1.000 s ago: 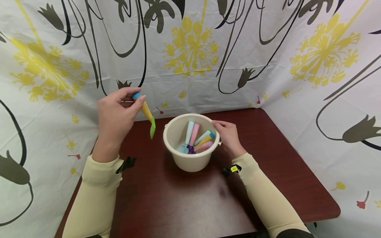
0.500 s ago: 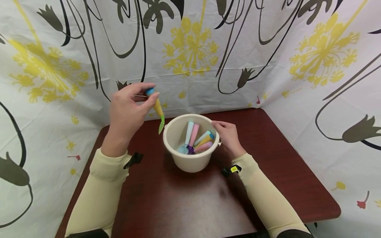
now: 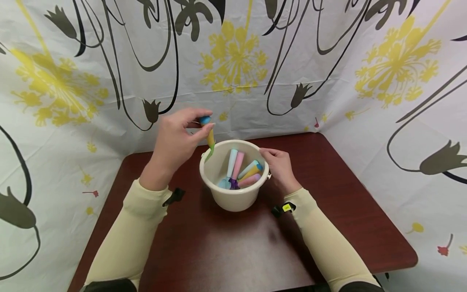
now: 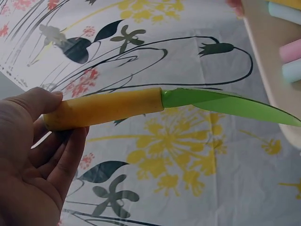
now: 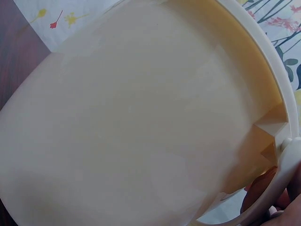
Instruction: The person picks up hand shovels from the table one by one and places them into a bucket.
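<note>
Holding the toy knife point(image 3: 209, 140) by the blue cap end of its yellow handle, our left hand point(image 3: 178, 142) pinches it between thumb and curled fingers, green blade hanging down just at the near-left rim of the cream bucket point(image 3: 233, 198). Our right hand point(image 3: 279, 166) is wrapped on the bucket's right rim, steadying it on the dark red table point(image 3: 346, 211). We judge the main risk to be the blade tip catching on the rim rather than clearing it, which could tip the knife outward onto the table or nudge the light bucket. Such a high, loose pinch lets the knife swing. The pastel pieces point(image 3: 240, 170) already inside could also prop it up awkwardly.
</note>
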The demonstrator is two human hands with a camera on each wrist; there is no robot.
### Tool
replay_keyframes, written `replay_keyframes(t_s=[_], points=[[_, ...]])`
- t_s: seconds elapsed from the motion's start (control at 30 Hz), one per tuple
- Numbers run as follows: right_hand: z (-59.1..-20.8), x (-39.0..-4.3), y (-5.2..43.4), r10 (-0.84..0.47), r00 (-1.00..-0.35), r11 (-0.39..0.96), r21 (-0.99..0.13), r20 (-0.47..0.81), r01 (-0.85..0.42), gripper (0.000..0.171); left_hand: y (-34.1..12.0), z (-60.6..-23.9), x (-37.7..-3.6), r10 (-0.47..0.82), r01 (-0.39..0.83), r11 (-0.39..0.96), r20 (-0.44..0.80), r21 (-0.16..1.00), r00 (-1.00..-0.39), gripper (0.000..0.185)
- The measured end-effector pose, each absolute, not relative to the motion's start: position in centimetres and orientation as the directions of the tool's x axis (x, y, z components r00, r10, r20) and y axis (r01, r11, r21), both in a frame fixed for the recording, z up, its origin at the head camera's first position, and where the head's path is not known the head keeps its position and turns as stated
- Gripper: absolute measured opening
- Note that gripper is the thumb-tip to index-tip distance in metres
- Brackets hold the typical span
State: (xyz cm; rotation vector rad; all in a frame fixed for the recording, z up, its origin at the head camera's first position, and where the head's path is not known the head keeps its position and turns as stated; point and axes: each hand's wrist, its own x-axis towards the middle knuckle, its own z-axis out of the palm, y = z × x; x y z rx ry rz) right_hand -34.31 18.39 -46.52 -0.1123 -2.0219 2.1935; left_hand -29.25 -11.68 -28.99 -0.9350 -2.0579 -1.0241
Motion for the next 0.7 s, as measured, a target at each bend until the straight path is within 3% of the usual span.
replay_keyframes(t_s=[0.4, 0.7], points=[[-46.4, -34.3, 18.4, 0.152, -0.988, -0.082, -0.995, 0.040, -0.053, 0.035, -10.3, -32.7, -30.5, 0.391, 0.771, 0.466, 0.680, 0.435, -0.620, 0.025], [-46.6, -34.3, 18.5, 0.161, -0.986, -0.050, -0.998, 0.035, -0.044, 0.036, -9.3, -35.8, -31.2, 0.491, 0.754, 0.552, 0.592, 0.355, -0.639, 0.028]])
